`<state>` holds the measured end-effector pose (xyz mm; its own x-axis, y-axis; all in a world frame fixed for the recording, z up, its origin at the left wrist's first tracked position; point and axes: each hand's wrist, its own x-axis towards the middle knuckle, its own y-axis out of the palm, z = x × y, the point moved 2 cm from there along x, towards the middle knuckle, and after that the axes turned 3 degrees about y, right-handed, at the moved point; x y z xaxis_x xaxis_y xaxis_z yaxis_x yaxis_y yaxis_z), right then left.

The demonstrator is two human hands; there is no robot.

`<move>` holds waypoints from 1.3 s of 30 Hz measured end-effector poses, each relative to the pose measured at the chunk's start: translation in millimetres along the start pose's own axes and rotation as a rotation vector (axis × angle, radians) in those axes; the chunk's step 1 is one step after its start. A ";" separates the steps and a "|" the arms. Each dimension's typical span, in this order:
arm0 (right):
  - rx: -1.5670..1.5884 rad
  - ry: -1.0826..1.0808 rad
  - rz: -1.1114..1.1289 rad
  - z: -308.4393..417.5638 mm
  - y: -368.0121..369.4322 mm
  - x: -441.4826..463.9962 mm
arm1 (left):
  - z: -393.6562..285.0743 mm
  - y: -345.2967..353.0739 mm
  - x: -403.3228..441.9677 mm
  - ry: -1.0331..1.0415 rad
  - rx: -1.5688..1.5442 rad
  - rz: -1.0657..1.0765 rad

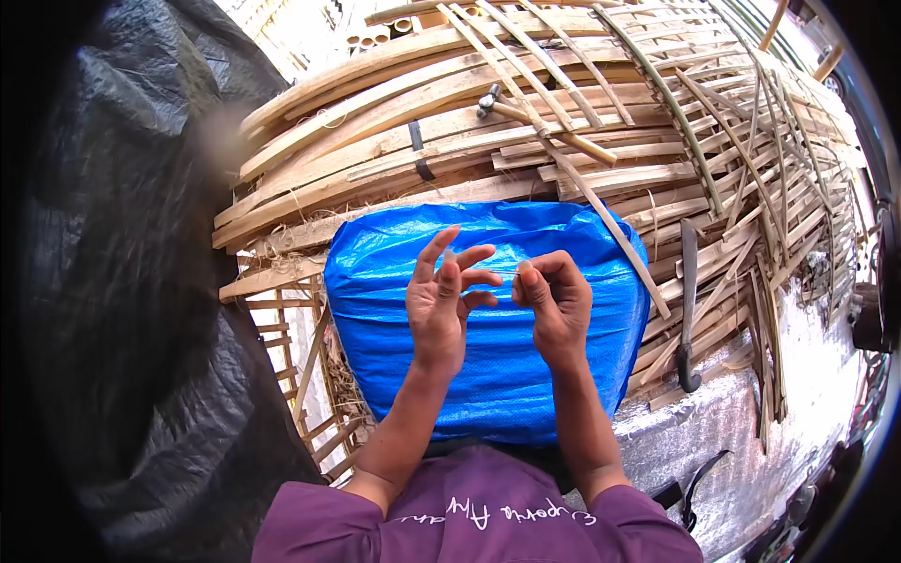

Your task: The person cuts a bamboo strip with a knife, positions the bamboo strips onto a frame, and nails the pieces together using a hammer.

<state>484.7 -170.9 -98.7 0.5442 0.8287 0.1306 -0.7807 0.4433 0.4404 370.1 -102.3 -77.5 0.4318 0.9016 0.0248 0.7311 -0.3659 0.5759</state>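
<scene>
My right hand (pixel 556 305) is closed in a pinch, thumb against forefinger. A thin, pale needle-like piece (pixel 504 272) sticks out of that pinch towards the left; it is too small to name surely. Just left of it, my left hand (pixel 439 302) is open, palm facing me, with its fingers spread and slightly bent. The tip of the thin piece comes close to those fingers, and I cannot tell whether it touches them. Both hands are above a blue tarpaulin (pixel 507 375) that covers a bulky bundle in front of me.
Split bamboo strips (pixel 563 75) are stacked beyond the tarpaulin. A hammer (pixel 554 129) rests on them, and a long curved blade (pixel 689 291) lies at the right. A black plastic sheet (pixel 131 310) hangs at the left. Silvery sheeting (pixel 713 432) covers the ground at lower right.
</scene>
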 end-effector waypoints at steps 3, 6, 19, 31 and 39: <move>0.015 -0.046 -0.050 2.1 3.4 -5.0 | 2.9 -7.7 -2.1 -0.017 -0.088 -0.028; 0.037 -0.075 -0.103 -1.7 8.3 -10.7 | 14.0 -9.0 -8.6 0.007 0.114 0.136; -1.032 -0.481 0.038 10.3 -31.8 90.5 | -10.9 -62.7 3.1 0.208 0.373 -0.159; -1.954 -0.382 0.331 -26.8 -114.2 264.4 | -10.1 -110.2 -20.9 0.119 0.461 -0.313; -1.916 -0.491 0.383 -6.0 -97.0 273.3 | -2.7 -113.8 -15.4 0.083 0.549 -0.260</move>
<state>707.3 14.5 -111.1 0.0655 0.9516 0.3003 0.0722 0.2956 -0.9526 278.8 -73.9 -141.2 0.1759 0.9843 0.0164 0.9820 -0.1766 0.0673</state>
